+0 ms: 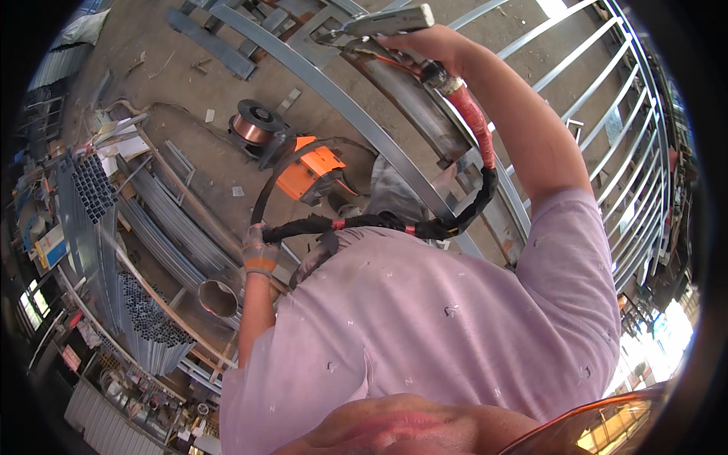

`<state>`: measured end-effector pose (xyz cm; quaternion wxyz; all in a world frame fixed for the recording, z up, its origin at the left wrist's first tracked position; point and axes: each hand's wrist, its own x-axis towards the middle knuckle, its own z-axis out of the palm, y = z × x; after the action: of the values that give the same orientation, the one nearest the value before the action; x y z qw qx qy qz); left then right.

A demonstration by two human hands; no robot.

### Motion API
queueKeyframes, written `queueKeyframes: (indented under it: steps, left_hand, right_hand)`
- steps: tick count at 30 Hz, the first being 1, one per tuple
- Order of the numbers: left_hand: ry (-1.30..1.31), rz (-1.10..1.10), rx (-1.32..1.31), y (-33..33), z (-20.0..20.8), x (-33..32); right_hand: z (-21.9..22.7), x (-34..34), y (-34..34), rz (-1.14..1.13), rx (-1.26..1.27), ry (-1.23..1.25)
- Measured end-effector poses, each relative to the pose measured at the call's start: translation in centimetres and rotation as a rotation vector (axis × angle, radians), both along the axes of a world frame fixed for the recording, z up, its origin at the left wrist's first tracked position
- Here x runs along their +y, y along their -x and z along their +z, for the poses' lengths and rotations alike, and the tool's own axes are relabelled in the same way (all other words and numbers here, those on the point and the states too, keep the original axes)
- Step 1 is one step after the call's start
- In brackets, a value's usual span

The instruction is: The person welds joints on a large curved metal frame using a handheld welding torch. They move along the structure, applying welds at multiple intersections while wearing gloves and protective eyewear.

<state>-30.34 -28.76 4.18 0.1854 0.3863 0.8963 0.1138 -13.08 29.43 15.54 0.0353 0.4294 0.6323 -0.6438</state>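
My left hand [259, 252], in a grey and orange glove, is closed round a black-wrapped welding cable [318, 225] at my left side. The cable runs across in front of my waist, then bends up to a red-taped section [473, 114]. That section leads to the welding torch [434, 76] at my right hand [426, 47], which reaches far forward with its fingers bent round the torch. A grey metal tool with a pale blunt end [390, 21] lies across that hand's top side. It partly hides the fingers; its exact kind is unclear.
A long steel frame rail [326, 87] crosses in front of me, with a barred metal frame [591, 57] at right. An orange wire feeder [309, 168] with a copper wire spool [254, 125] stands on the floor. Bundled steel tubes [152, 315] are stacked at left.
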Motion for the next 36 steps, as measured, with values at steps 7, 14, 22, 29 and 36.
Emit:
queueKeyframes:
  steps: [7,14,22,29,36]
  left_hand:
    - [0.176,0.066,-0.018,-0.3,1.4,0.6]
    - [0.189,0.009,-0.007,0.4,0.8,-0.2]
    - [0.125,-0.054,-0.016,2.3,-0.2,2.1]
    - [-0.007,-0.121,-0.085,4.2,-2.1,6.6]
    - [-0.121,-0.235,-0.129,4.4,-3.6,9.8]
  right_hand:
    - [-2.9,1.8,4.3,0.088,0.059,0.117]
    - [-4.6,2.6,6.4,0.116,0.053,0.164]
    - [-0.8,3.9,-1.7,0.152,-0.013,-0.054]
    - [5.6,-0.8,-7.2,0.049,-0.160,-0.385]
    - [5.5,-6.0,0.5,0.206,-0.460,-0.831]
